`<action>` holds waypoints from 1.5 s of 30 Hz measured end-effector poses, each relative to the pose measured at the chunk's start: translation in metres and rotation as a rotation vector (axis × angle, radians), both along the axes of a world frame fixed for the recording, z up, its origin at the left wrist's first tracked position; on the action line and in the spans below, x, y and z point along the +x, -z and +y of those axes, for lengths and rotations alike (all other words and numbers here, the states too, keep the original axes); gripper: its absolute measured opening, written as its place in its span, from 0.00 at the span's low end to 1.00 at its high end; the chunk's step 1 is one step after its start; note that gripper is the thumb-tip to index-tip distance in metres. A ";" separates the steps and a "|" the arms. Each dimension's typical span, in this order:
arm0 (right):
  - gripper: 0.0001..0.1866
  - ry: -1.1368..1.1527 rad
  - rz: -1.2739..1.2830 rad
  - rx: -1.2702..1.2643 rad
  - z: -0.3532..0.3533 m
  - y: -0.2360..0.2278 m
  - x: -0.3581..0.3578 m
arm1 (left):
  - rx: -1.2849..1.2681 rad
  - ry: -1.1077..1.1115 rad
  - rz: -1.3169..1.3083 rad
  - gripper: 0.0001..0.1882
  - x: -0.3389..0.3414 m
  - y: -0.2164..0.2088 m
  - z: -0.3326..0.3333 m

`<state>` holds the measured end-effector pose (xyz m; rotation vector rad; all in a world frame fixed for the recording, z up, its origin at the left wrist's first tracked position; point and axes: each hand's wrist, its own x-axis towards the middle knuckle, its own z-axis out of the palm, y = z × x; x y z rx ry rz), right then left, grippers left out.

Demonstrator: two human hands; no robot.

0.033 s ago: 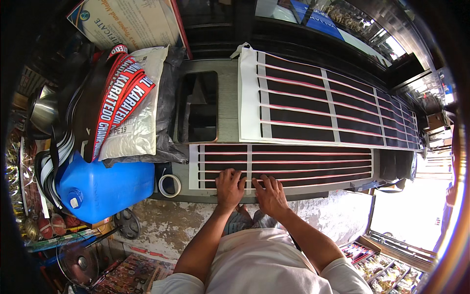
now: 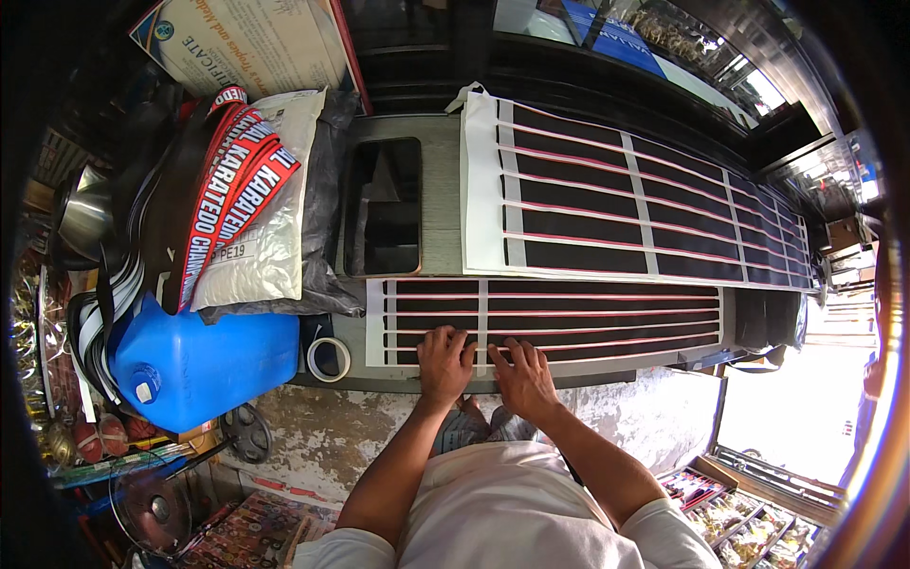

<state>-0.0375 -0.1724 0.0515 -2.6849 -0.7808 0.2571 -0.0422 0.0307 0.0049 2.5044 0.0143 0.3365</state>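
A smaller sheet (image 2: 607, 322) of black ribbon strips with thin red and white edges lies in front of me. A pale strip of tape (image 2: 482, 308) crosses it near its left end. On the sheet's near edge, just left of that tape, rest the bent fingertips of my left hand (image 2: 445, 365). My right hand (image 2: 527, 376) is just right of the tape, its fingers partly spread and touching the near strips. Neither hand visibly lifts anything, though the undersides of the fingers are hidden. A larger sheet (image 2: 573, 171) of similar taped strips lies behind.
Left of the sheets are a tape roll (image 2: 329, 360), a blue jug (image 2: 209, 365), a dark glossy panel (image 2: 384, 209) and a white package (image 2: 270, 228) under red printed ribbon (image 2: 237, 161). A framed certificate (image 2: 251, 47) leans behind. A fan (image 2: 152, 507) stands low left.
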 end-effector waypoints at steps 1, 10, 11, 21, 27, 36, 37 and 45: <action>0.32 0.002 -0.003 0.001 0.000 0.001 -0.001 | -0.003 0.001 -0.002 0.17 0.000 0.000 0.000; 0.34 0.002 0.028 -0.027 0.004 0.000 0.005 | 0.033 -0.030 -0.040 0.16 0.007 0.004 -0.002; 0.34 0.006 0.032 -0.024 0.004 0.000 0.006 | 0.032 -0.028 -0.044 0.16 0.008 0.003 -0.001; 0.28 0.082 -0.067 0.156 0.008 -0.004 0.024 | -0.036 0.019 -0.039 0.14 0.007 0.005 0.006; 0.24 0.101 -0.018 0.185 0.014 0.006 0.034 | -0.010 -0.002 -0.026 0.15 0.008 0.003 0.003; 0.26 0.090 -0.066 0.162 0.013 0.009 0.027 | -0.004 -0.007 -0.013 0.14 0.009 0.001 0.001; 0.26 0.098 -0.061 0.154 0.012 0.009 0.025 | -0.010 -0.003 -0.008 0.14 0.009 0.001 0.001; 0.31 0.099 -0.061 0.153 0.013 0.000 0.026 | -0.036 0.015 -0.044 0.11 0.007 0.010 0.006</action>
